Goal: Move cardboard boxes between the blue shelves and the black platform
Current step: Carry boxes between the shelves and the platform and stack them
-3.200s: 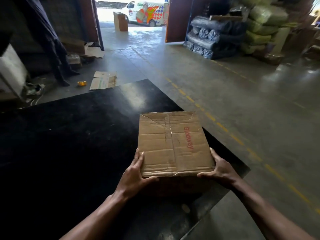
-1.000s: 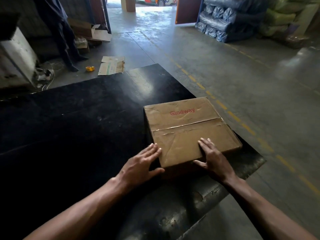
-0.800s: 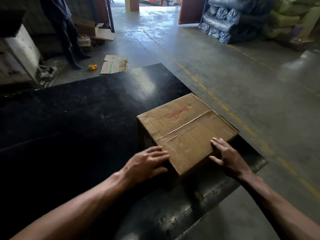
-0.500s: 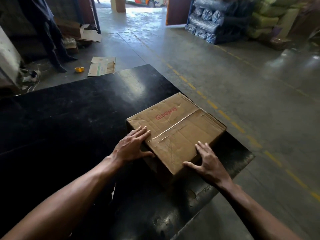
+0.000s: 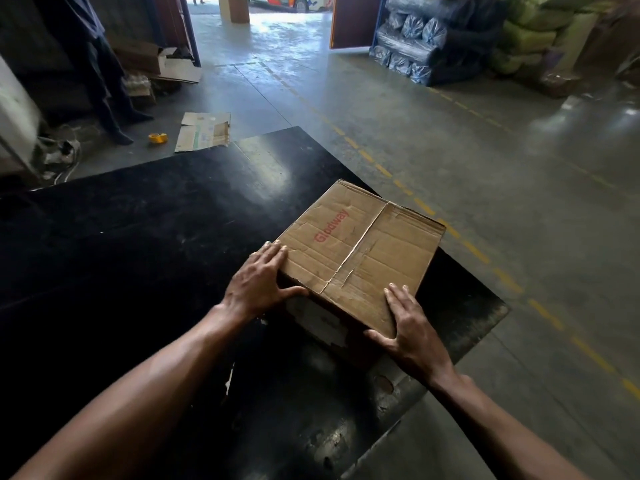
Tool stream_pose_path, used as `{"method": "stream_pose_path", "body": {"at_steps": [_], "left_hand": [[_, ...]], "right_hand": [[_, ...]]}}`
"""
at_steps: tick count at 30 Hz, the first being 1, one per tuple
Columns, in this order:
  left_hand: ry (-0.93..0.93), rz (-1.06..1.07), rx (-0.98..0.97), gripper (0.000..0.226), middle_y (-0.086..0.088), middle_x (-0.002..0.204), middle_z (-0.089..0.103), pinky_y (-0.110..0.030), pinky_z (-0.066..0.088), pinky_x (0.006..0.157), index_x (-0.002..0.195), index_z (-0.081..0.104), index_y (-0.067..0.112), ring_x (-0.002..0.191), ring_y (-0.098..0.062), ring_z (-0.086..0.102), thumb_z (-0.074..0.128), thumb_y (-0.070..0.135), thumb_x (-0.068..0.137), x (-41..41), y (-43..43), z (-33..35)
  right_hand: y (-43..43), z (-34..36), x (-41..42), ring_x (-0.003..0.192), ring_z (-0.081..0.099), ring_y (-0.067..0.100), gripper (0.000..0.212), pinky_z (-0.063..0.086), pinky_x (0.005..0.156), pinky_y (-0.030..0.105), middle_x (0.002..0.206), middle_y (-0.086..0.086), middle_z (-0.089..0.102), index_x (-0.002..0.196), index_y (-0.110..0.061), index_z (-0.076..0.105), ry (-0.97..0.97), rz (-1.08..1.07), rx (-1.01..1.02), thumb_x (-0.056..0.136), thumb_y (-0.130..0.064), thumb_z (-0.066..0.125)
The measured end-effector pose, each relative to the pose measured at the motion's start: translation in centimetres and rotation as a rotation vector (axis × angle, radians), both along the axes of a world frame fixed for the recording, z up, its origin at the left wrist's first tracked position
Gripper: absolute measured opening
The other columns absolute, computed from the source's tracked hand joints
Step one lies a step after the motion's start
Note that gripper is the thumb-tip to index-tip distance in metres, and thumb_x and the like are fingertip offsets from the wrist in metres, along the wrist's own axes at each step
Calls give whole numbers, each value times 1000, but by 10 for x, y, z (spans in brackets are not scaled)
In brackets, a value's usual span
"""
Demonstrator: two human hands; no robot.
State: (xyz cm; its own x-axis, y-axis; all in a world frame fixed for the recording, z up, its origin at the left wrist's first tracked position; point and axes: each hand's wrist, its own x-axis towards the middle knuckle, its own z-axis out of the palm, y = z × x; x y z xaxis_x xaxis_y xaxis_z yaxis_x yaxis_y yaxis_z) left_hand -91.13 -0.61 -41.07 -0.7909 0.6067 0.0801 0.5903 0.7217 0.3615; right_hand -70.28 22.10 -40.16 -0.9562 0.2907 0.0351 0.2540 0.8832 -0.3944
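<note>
Far left: a white object (image 5: 14,109), blurred and cut by the frame edge, not identifiable. Beside it a person's legs (image 5: 107,98) in dark trousers, cut off above. On the concrete floor (image 5: 519,202) near them lay a yellow tape roll (image 5: 158,137) and a flattened cardboard sheet (image 5: 204,131).

The black platform (image 5: 138,237) filled the left and centre. Its near part was in deep shadow, with little surface detail.

Left hand (image 5: 258,285): fingers straight and flat on the top of the cardboard box (image 5: 360,258) at its left corner, thumb stretched along the near side face. It was spread and pressing, not clasped round anything.

The box sat on the platform close to its right edge, turned cornerwise, one corner pointing back at the person. The taped seam ran away from the person, slanting right, with the red "Glodway" print alongside it on the left flap. The top looked close to square, so the long axis was hard to tell. The near side was in shadow and the far sides were hidden.

Right hand (image 5: 412,327): fingers flat on the top at the near corner, thumb against the side below the edge, likewise uncurled.

Right of the box, a dashed yellow line (image 5: 478,251) crossed the floor. Beyond it were blue-wrapped rolls (image 5: 412,46) and green sacks (image 5: 533,36), the sacks cut off at the top edge.
</note>
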Motion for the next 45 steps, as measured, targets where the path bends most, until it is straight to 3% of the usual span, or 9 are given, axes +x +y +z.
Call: {"method": "stream_pose_path", "body": {"at_steps": [5, 9, 15, 19, 23, 27, 32, 36, 45], "left_hand": [[-139, 73, 72, 117, 2, 165, 8, -36, 17, 122, 157, 17, 19, 151, -15, 8, 62, 79, 68, 8, 0, 0], [-61, 162, 125, 93, -5, 160, 27, -44, 39, 110, 153, 31, 15, 143, -24, 33, 60, 67, 82, 61, 5, 1], [-84, 261, 231, 64, 3, 130, 55, -36, 53, 86, 141, 51, 22, 107, -20, 64, 49, 62, 91, 95, 4, 10], [-254, 232, 179, 82, -2, 160, 26, -46, 41, 108, 156, 21, 22, 137, -27, 43, 55, 57, 91, 84, 21, 5], [-338, 313, 276, 100, -6, 165, 5, -43, 24, 119, 158, 2, 19, 149, -23, 19, 58, 62, 87, 88, 45, 1], [-305, 446, 352, 104, -5, 165, 6, -39, 23, 117, 158, 1, 18, 150, -20, 17, 58, 64, 84, 120, 71, -3], [-280, 629, 469, 105, -5, 165, 8, -35, 22, 119, 158, -1, 17, 150, -20, 16, 61, 62, 85, 163, 101, -11], [-208, 773, 508, 101, -10, 165, 10, -21, 13, 116, 157, 3, 11, 151, -19, 13, 64, 52, 88, 183, 120, -16], [-137, 810, 486, 103, -8, 163, 19, -22, 23, 110, 157, 8, 12, 147, -20, 24, 67, 55, 85, 186, 125, -16]], "right_hand": [[4, -7, 2, 147, -8, 17, 96, -5, 114, 24, 162, 11, 4, 153, -3, 12, -2, -38, 14, 87, -51, 63], [29, -4, 0, 150, -6, 25, 101, -1, 119, 29, 163, 13, 3, 153, -1, 12, -48, -115, -35, 83, -41, 73], [82, 13, -15, 149, 15, 21, 120, 12, 120, 27, 162, 11, 14, 153, -1, 20, -107, -158, -194, 64, -47, 86], [97, 18, -20, 148, 18, 23, 124, 16, 119, 31, 162, 11, 15, 155, -5, 16, -115, -116, -292, 63, -62, 77], [112, 12, -22, 143, 31, 26, 123, 28, 118, 39, 159, 11, 24, 156, -9, 12, -89, -67, -385, 66, -68, 72], [136, 0, -27, 142, 32, 28, 120, 30, 115, 38, 160, 12, 21, 156, -13, 3, -64, -53, -474, 72, -63, 72], [164, -6, -50, 135, 42, 27, 111, 34, 109, 33, 153, 13, 36, 156, -15, 14, -29, 23, -442, 74, -58, 74], [177, -9, -69, 132, 47, 26, 109, 38, 109, 34, 149, 13, 44, 155, -17, 20, -37, 127, -406, 72, -61, 74], [186, -16, -76, 130, 48, 26, 112, 38, 102, 29, 150, 11, 42, 156, -19, 16, -32, 213, -439, 71, -62, 75]]}}
